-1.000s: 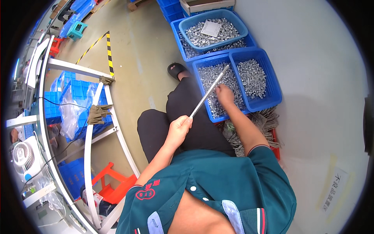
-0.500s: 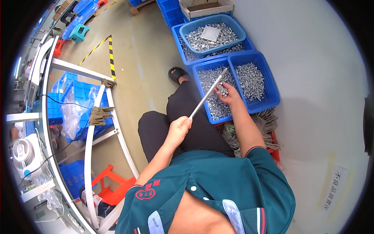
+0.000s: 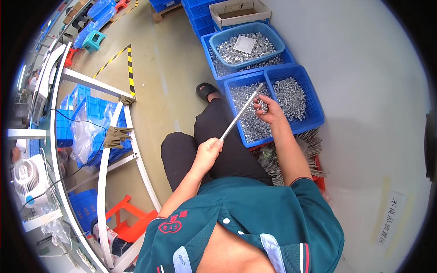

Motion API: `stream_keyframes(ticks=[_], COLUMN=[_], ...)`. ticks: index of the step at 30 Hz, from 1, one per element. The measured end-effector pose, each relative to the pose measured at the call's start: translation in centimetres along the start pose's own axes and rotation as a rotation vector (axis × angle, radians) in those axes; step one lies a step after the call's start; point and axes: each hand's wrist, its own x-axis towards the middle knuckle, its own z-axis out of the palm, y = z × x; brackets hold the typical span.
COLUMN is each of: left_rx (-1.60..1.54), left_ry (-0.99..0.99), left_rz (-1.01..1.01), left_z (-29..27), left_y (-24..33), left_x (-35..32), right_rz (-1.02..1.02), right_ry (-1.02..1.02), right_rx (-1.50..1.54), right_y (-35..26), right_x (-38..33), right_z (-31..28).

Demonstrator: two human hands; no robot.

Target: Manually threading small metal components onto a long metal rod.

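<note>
Left hand [image 3: 207, 152] grips slim metal rod [image 3: 241, 111] — right hand [image 3: 269, 108] pinches nuts.

We see bright, even overhead light, soft faint shadows on the floor [image 3: 173, 68], small glints on the metal parts in the blue bins [image 3: 314, 98], sharp centre, strong fisheye bending, black vignetted corners, perhaps slight blur at the rim.
</note>
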Motion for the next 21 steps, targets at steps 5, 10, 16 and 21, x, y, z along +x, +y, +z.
stream_keyframes(ticks=[5, 10, 16, 21], left_rx=[-0.034, 0.013, 0.010, -0.011], left_ry=[0.008, 0.059, 0.100, 0.111], left_rz=[0.014, 0.070, 0.115, 0.086], left_z=[-0.3, -0.2, -0.2, -0.3], left_y=[-0.1, -0.9, -2.9, -4.3], left_x=[-0.5, -1.1, -2.1, -3.7], right_rz=[-0.053, -0.047, -0.036, -0.047], right_ry=[-0.009, -0.033, 0.133, 0.118], right_rx=[-0.034, 0.021, -0.086, 0.005], right_y=[-0.4, 0.1, 0.5, 1.5], right_x=[-0.9, -1.6, -2.4, -3.3], right_z=[0.9, 1.0, 1.0, 0.2])
